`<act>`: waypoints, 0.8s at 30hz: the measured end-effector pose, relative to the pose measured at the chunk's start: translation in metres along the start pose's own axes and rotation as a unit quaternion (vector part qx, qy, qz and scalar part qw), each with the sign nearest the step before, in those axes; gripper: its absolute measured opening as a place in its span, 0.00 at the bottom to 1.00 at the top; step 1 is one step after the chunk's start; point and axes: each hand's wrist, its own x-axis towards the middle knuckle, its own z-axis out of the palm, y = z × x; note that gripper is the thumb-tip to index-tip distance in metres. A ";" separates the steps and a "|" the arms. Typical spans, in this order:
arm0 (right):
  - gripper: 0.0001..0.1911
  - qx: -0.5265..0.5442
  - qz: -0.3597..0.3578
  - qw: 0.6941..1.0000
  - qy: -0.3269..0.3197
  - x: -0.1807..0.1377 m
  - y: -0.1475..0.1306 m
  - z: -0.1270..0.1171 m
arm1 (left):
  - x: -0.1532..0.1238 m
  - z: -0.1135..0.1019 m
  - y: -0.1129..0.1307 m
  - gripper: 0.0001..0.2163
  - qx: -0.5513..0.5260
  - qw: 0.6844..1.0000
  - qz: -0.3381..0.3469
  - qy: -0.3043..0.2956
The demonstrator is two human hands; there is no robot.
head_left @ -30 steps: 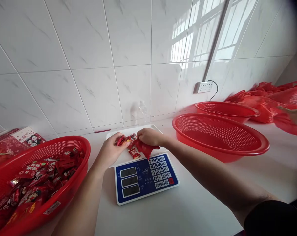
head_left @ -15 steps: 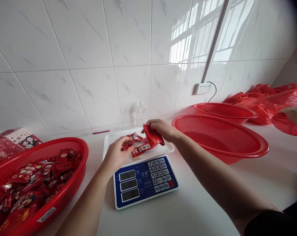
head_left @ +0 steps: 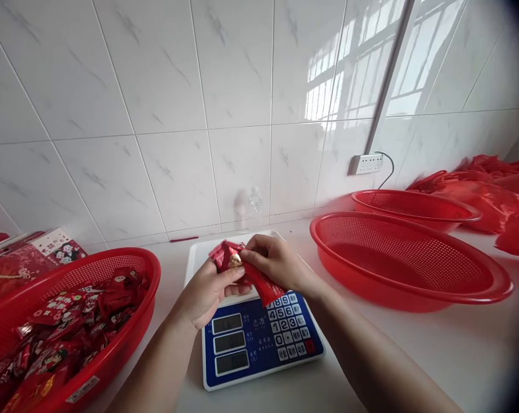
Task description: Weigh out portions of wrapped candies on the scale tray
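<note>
Both hands meet just above the white pan [head_left: 194, 255] of a blue-faced electronic scale [head_left: 259, 338]. My left hand [head_left: 207, 292] grips a bunch of small red wrapped candies [head_left: 227, 255]. My right hand [head_left: 274, 261] pinches a red pouch [head_left: 265, 287] at its mouth, right against the candies; the pouch hangs down over the scale's keypad. The fingers of both hands are closed.
At the left stands a red mesh basket [head_left: 125, 330] with several red candy packets. Two red mesh baskets [head_left: 414, 287] [head_left: 418, 206] sit at the right, with red plastic bags [head_left: 487, 195] behind. Red printed boxes [head_left: 31, 252] lie far left. A wall socket [head_left: 365, 163] is on the tiles.
The candies that lay on the scale pan have been gathered into my left hand. Both hands lifted off the pan and came together, the pouch's mouth now against the candies.
</note>
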 end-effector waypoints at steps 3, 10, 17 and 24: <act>0.13 0.020 0.045 0.997 0.061 0.006 0.012 -0.016 | 0.005 -0.006 0.002 0.09 -0.030 0.995 0.043 0.081; 0.14 -0.046 0.160 0.982 0.094 0.018 0.041 -0.030 | 0.010 -0.021 0.008 0.13 0.046 0.967 0.128 0.217; 0.22 -0.030 0.094 0.979 0.178 0.011 0.023 -0.042 | 0.009 -0.015 0.005 0.19 0.188 0.946 0.158 0.212; 0.23 0.003 0.039 0.966 0.257 -0.009 -0.012 -0.055 | 0.004 -0.007 0.005 0.30 0.146 0.961 0.144 0.185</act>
